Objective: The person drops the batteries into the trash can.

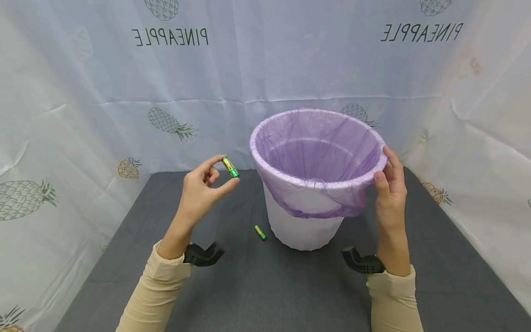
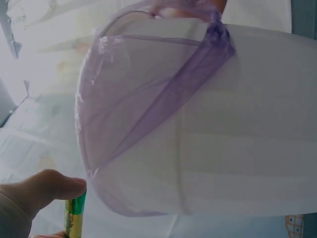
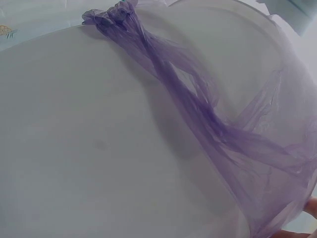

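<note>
My left hand [image 1: 200, 188] pinches a green and gold battery [image 1: 230, 167] between thumb and index finger, held up to the left of the white trash can [image 1: 304, 230]. In the left wrist view the battery [image 2: 74, 215] shows upright under the thumb. A purple trash bag [image 1: 315, 152] lines the can and folds down over its rim. My right hand [image 1: 391, 184] grips the rim at the right side, thumb outside on the bag. A second green and gold battery [image 1: 260, 232] lies on the table by the can's base, at its left.
The table wears a dark grey cloth [image 1: 232, 295]. White curtains [image 1: 224, 69] printed with pineapples enclose it at the back and both sides. Bunched purple bag plastic [image 3: 119, 15] hangs on the can's outside in the right wrist view.
</note>
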### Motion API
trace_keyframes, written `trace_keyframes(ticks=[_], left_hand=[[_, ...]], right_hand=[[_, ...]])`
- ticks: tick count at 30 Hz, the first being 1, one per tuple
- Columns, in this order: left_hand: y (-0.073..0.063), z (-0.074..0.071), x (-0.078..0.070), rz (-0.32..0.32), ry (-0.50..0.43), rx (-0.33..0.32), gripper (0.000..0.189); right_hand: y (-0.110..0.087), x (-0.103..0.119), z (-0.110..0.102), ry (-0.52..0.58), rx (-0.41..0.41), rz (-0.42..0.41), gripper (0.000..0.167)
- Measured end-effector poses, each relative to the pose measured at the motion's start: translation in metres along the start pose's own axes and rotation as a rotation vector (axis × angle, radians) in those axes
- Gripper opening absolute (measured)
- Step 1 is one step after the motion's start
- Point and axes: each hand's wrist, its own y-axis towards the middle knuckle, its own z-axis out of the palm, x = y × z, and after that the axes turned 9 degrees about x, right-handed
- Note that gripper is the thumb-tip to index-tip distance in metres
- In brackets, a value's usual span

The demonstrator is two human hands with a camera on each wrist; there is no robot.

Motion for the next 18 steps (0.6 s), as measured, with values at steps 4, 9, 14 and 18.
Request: trace_keyframes(ticks=[4, 9, 14, 18], left_hand=[[0.003, -0.001, -0.008, 0.029, -0.004, -0.012, 0.053], [0.008, -0.001, -0.015, 0.055, -0.021, -0.024, 0.052], [0.011, -0.001, -0.021, 0.071, -0.044, -0.022, 0.053], [0.012, 0.000, -0.026, 0.076, -0.049, -0.017, 0.053]], right_hand=[[0.000, 0.000, 0.000, -0.002, 0.003, -0.003, 0.046], [0.000, 0.000, 0.000, 0.000, 0.003, -0.005, 0.046], [0.000, 0.000, 0.000, -0.001, 0.007, -0.009, 0.045], [0.000, 0.000, 0.000, 0.001, 0.011, -0.015, 0.045]])
